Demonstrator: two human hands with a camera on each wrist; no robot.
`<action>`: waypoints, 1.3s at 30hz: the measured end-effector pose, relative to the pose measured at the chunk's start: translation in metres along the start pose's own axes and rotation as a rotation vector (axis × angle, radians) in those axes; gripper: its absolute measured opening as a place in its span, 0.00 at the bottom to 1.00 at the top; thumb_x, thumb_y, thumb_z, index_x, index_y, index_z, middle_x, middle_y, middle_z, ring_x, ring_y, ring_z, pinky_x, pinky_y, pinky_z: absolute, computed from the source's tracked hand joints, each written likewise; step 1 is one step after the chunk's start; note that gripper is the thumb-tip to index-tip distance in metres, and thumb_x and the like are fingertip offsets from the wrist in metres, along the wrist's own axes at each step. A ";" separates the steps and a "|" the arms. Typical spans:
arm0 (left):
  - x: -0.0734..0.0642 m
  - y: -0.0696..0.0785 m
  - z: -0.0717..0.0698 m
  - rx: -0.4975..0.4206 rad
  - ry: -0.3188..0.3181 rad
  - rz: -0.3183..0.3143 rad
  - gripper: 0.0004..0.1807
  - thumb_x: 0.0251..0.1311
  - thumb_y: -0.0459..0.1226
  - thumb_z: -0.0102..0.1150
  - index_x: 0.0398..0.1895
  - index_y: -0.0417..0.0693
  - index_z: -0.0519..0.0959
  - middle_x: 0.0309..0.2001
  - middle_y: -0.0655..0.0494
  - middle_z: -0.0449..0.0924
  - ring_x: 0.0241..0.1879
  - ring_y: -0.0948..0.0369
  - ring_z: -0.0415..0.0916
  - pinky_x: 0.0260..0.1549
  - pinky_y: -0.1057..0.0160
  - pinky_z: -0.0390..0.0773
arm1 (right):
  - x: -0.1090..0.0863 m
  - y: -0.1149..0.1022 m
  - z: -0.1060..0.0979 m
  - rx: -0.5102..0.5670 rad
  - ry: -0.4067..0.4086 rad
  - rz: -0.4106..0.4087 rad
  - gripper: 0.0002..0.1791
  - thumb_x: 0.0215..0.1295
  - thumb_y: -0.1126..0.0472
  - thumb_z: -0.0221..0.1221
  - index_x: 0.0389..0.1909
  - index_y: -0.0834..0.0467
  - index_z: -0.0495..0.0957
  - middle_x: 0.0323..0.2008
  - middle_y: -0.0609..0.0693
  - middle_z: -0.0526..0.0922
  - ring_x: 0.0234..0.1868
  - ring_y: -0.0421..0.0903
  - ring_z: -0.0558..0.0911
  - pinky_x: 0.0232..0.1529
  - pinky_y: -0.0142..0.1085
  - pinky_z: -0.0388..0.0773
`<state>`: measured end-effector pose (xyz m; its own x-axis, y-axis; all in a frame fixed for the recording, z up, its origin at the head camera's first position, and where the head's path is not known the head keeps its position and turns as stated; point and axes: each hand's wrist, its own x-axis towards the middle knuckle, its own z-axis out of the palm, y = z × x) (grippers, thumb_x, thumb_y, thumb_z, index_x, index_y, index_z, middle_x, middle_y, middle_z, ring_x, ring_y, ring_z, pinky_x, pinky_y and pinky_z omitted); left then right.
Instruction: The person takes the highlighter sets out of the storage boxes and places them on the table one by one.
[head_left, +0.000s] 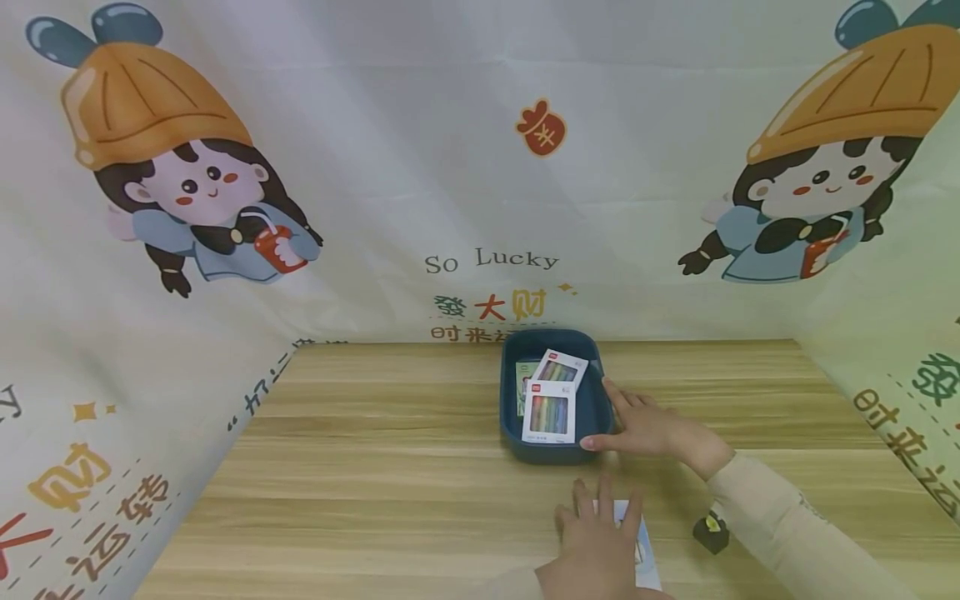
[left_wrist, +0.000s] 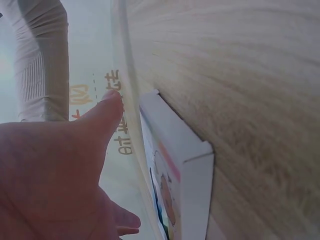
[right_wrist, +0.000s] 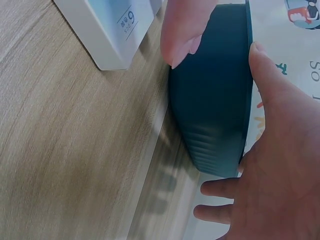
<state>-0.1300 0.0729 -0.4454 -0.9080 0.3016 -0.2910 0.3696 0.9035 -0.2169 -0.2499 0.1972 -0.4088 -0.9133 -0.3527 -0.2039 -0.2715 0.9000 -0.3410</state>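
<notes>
Left hand: spread over box, no grip
Right hand: relaxed at bin rim, ungripped
Box step: apparently reaching
Box next: likely calls for pinching edges

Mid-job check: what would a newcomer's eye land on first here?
First, the two orange-hatted cartoon figures printed on the pale backdrop, upper left and upper right in the head view. Next, the dark blue bin toward the back of the wooden table, with two white boxes with rainbow-coloured fronts inside.
</notes>
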 end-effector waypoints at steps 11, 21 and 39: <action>-0.011 -0.016 -0.009 0.001 0.021 0.051 0.58 0.35 0.82 0.51 0.75 0.78 0.52 0.77 0.62 0.56 0.73 0.50 0.61 0.58 0.46 0.76 | 0.003 0.002 0.002 -0.005 -0.004 0.015 0.65 0.55 0.22 0.53 0.79 0.61 0.39 0.75 0.70 0.55 0.73 0.75 0.56 0.63 0.74 0.57; -0.029 -0.054 -0.030 -0.077 0.042 0.075 0.52 0.38 0.79 0.57 0.66 0.65 0.68 0.61 0.57 0.74 0.58 0.54 0.73 0.53 0.48 0.77 | 0.004 0.003 0.002 -0.015 -0.005 0.025 0.66 0.54 0.20 0.52 0.79 0.61 0.39 0.75 0.68 0.55 0.73 0.74 0.57 0.64 0.72 0.59; -0.035 -0.095 -0.047 -0.132 0.156 0.051 0.43 0.42 0.71 0.65 0.53 0.50 0.81 0.47 0.50 0.84 0.48 0.53 0.80 0.43 0.54 0.81 | 0.004 0.002 0.002 -0.019 -0.013 0.037 0.66 0.54 0.20 0.52 0.79 0.59 0.38 0.76 0.68 0.54 0.74 0.74 0.55 0.65 0.72 0.59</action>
<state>-0.1422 -0.0091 -0.3704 -0.9121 0.3823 -0.1483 0.3962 0.9148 -0.0786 -0.2535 0.1966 -0.4122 -0.9189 -0.3218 -0.2280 -0.2431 0.9174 -0.3151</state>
